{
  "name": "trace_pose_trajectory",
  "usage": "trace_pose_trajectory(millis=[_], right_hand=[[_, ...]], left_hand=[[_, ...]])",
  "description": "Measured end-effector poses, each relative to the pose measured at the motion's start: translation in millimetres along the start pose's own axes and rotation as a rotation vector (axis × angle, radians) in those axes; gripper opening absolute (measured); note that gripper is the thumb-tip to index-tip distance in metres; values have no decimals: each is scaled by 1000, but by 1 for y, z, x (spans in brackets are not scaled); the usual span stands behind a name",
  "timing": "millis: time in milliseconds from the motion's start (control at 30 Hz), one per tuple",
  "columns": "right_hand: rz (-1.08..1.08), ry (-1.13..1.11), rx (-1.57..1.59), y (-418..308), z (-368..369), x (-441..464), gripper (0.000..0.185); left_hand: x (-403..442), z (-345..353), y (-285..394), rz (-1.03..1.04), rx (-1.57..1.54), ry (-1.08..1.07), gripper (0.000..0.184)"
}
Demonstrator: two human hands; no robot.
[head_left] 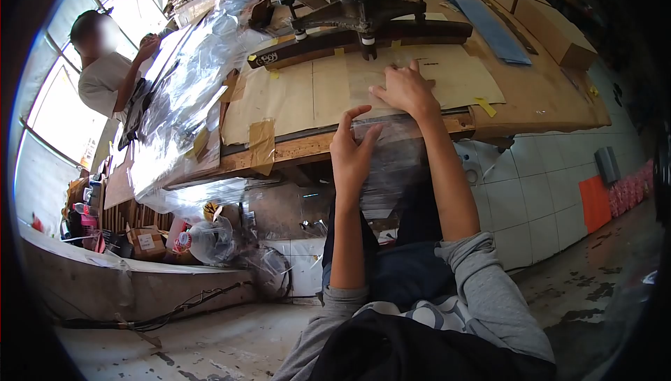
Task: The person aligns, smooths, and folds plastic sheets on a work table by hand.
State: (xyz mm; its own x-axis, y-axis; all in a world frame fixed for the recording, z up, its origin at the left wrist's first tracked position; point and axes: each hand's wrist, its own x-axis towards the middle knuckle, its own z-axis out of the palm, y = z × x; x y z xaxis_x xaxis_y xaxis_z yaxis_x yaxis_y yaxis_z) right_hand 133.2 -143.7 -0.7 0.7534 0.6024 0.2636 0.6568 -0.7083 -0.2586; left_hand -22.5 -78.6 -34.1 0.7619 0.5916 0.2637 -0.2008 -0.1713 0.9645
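My right hand (pixel 407 92) is over the right part of a tan sheet (pixel 279 98) on the bench, its fingers apart and bent. It appears to rest on or just above the sheet; contact is hard to make out. Nearer to me, my left hand (pixel 351 149) is raised at the bench's front edge, thumb and index finger spread with nothing visible between them. Clear plastic film (pixel 397 161) hangs from that edge between my forearms. Beyond my hands stands a dark metal machine (pixel 363 14) with a long curved bar (pixel 307 47) across the sheet.
Clear plastic (pixel 182 77) covers the bench's left side, where another person (pixel 105 77) sits or stands. A blue-grey strip (pixel 482 21) and a cardboard box (pixel 556 28) lie at the right. Yellow tape (pixel 262 145) marks the front edge. Large plastic bottle (pixel 212 240) below left.
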Motion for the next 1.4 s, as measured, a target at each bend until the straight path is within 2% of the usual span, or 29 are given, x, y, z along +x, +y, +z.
trace_pose_trajectory(millis=[400,600,800,1400], right_hand=[[52,-20,-21,-9,-12,-6,57],[7,-73,-59,-8,-16,-4,57],[26,6,-26,-4,-5,-3,56],[18,-32,-13,-3,-5,-1,56]], left_hand=[[0,0,0,10,27,1,33],[0,1,0,35,-4,6,33],[-1,0,4,9,25,-1,33],[1,0,0,30,41,3,33]])
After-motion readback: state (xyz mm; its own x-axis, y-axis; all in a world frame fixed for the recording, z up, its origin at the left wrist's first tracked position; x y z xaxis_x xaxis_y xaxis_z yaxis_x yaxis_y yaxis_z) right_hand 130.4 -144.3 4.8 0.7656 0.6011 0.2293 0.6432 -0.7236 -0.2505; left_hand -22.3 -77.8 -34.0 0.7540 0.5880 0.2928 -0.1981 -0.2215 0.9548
